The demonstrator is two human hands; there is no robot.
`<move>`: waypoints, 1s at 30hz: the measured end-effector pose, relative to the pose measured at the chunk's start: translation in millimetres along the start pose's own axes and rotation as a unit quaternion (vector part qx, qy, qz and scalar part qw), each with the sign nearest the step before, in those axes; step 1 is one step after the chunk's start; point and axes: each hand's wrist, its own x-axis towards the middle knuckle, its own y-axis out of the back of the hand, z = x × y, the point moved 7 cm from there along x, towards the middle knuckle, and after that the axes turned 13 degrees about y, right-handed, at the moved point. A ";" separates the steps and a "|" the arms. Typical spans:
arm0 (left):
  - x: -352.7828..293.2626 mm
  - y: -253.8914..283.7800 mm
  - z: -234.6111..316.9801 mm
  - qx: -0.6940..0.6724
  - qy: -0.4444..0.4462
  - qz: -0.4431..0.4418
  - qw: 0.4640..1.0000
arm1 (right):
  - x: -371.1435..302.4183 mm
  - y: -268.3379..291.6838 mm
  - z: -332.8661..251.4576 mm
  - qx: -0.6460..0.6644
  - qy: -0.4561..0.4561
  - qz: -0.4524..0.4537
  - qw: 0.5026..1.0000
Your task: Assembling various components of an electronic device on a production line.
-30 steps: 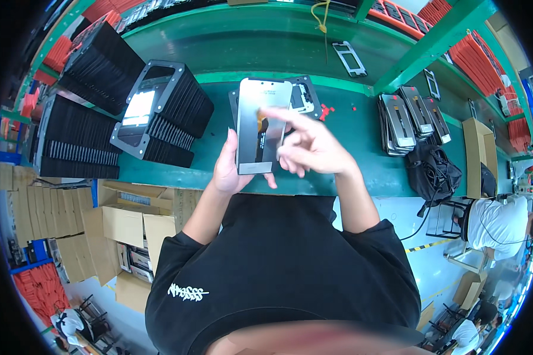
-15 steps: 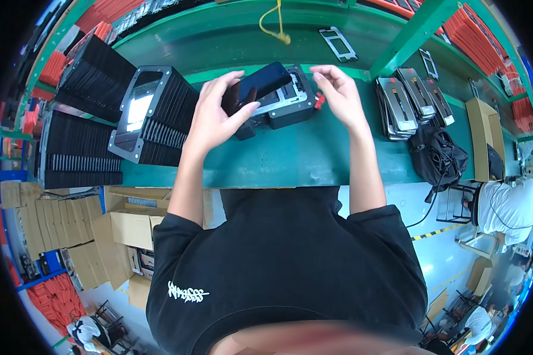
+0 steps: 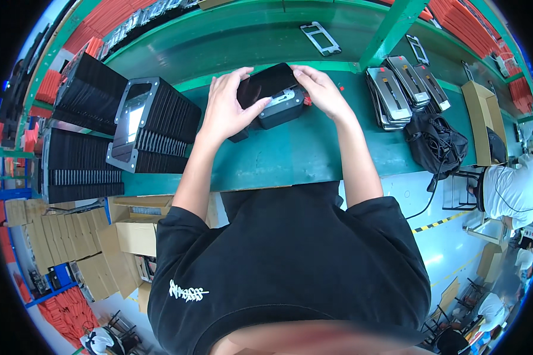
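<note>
A glossy black phone screen [image 3: 267,83] is tilted over a dark block-shaped fixture [image 3: 283,113] on the green bench. My left hand [image 3: 227,106] grips the screen's left end, thumb along its lower edge and fingers behind it. At the opposite end, my right hand [image 3: 322,92] has its fingertips closed on the screen's right corner. A silvery frame part [image 3: 285,96] shows on the fixture beneath the screen, partly covered by it. Small red pieces [image 3: 307,99] stick out at the fixture's right side.
Tall stacks of black framed trays [image 3: 160,121] stand at the left. To the right lie piles of flat phone-sized parts [image 3: 388,97], a black bag [image 3: 437,145] and an open cardboard box [image 3: 482,121]. A metal frame [image 3: 321,39] lies near the back; a green post [image 3: 391,32] rises beside it.
My right hand has moved left from beside the fixture onto the screen's right end. The screen has shifted right and lies more level across the fixture.
</note>
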 end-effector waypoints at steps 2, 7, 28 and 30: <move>-4.3 3.1 3.8 0.018 -0.006 0.005 1.000 | -4.1 -3.8 5.3 0.001 -0.027 -0.023 0.999; -9.6 6.9 3.0 0.034 -0.021 0.000 0.999 | -12.8 -12.0 7.7 0.021 0.031 -0.026 0.999; -15.6 10.4 -1.2 0.041 -0.017 0.001 0.999 | -16.4 -23.0 3.1 0.030 0.031 -0.002 0.999; -19.5 20.1 0.0 0.054 -0.015 0.022 0.998 | -17.0 -22.2 3.7 0.030 0.031 -0.004 0.999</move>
